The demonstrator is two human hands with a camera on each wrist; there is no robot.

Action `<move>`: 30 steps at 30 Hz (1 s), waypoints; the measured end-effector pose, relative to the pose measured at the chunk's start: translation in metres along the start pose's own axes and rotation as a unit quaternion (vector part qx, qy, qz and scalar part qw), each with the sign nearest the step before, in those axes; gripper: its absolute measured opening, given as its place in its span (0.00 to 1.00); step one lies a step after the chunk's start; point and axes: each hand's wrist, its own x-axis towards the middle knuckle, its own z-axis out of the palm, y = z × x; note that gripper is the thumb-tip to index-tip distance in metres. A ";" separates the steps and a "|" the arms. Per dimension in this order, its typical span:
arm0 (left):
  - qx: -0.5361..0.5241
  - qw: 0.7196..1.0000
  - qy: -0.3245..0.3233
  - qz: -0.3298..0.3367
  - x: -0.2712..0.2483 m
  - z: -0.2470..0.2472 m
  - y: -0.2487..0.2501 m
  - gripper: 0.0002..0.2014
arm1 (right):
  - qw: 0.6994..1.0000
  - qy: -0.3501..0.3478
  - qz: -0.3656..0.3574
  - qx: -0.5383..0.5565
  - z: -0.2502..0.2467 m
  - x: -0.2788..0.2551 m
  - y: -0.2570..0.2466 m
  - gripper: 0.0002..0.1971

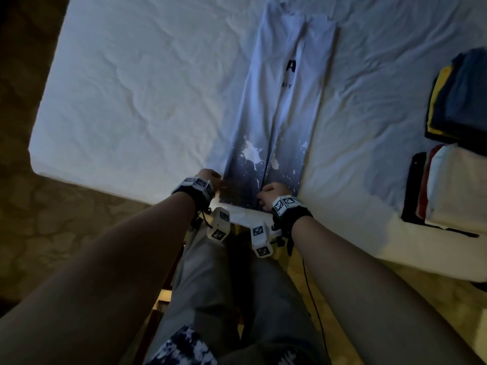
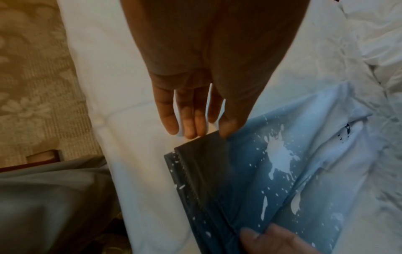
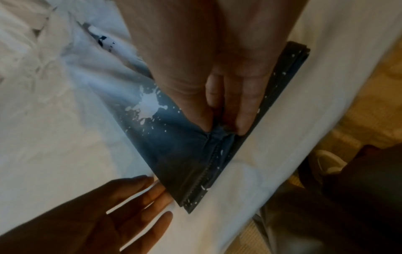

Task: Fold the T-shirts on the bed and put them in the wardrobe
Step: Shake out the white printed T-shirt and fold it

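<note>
A T-shirt (image 1: 279,101), white fading to dark blue with white splatters at the hem, lies on the bed (image 1: 131,88) folded lengthwise into a long strip. Its hem lies at the bed's near edge. My left hand (image 1: 210,177) is at the hem's left corner with its fingers (image 2: 189,120) straight beside the cloth (image 2: 261,171) and the thumb tip on the corner. My right hand (image 1: 268,193) pinches the hem (image 3: 178,146) near its middle between thumb and fingers (image 3: 243,111), bunching the fabric. The left hand (image 3: 135,197) shows flat at the lower left of the right wrist view.
Two stacks of folded clothes sit on the bed's right side: a dark blue and yellow one (image 1: 458,96) and a white, red and black one (image 1: 448,185). Patterned carpet (image 1: 26,233) lies left of the bed. My legs in grey trousers (image 1: 210,285) stand against the near edge.
</note>
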 end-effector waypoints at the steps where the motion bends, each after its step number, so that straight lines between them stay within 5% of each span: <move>1: 0.010 1.000 -0.003 0.002 0.000 0.002 0.000 0.13 | 1.000 0.029 -0.007 -0.001 -0.006 0.000 0.002 0.05; 6: 0.062 0.998 -0.025 -0.022 -0.005 0.013 0.001 0.17 | 0.989 0.132 0.055 0.029 -0.048 -0.004 0.026 0.18; 13: -0.192 0.978 -0.024 -0.083 -0.005 0.028 -0.020 0.14 | 0.987 0.006 0.133 0.096 -0.041 -0.003 0.054 0.17; 16: -0.248 0.965 -0.009 -0.088 -0.012 0.037 -0.021 0.07 | 0.976 -0.002 0.149 0.161 -0.033 0.001 0.061 0.29; 18: -0.262 0.962 0.025 -0.069 -0.015 0.043 -0.021 0.13 | 0.963 0.011 0.140 0.230 -0.034 -0.004 0.064 0.22; 20: -0.263 0.962 0.063 -0.024 -0.019 0.046 -0.021 0.23 | 0.947 0.056 0.117 0.294 -0.035 -0.008 0.066 0.04; 23: -0.172 0.976 0.096 0.094 -0.031 0.043 -0.018 0.39 | 0.955 0.133 0.005 0.265 -0.036 -0.014 0.065 0.09; 25: -0.039 0.975 0.128 0.179 -0.038 0.036 -0.011 0.41 | 0.973 0.154 -0.054 0.163 -0.042 -0.029 0.056 0.29; 27: 0.058 0.958 0.143 0.243 -0.043 0.029 0.001 0.35 | 0.976 0.171 -0.116 0.075 -0.050 -0.044 0.043 0.31; 30: 0.153 0.945 0.117 0.263 -0.056 0.019 0.027 0.18 | 0.970 0.165 -0.176 -0.015 -0.062 -0.053 0.028 0.19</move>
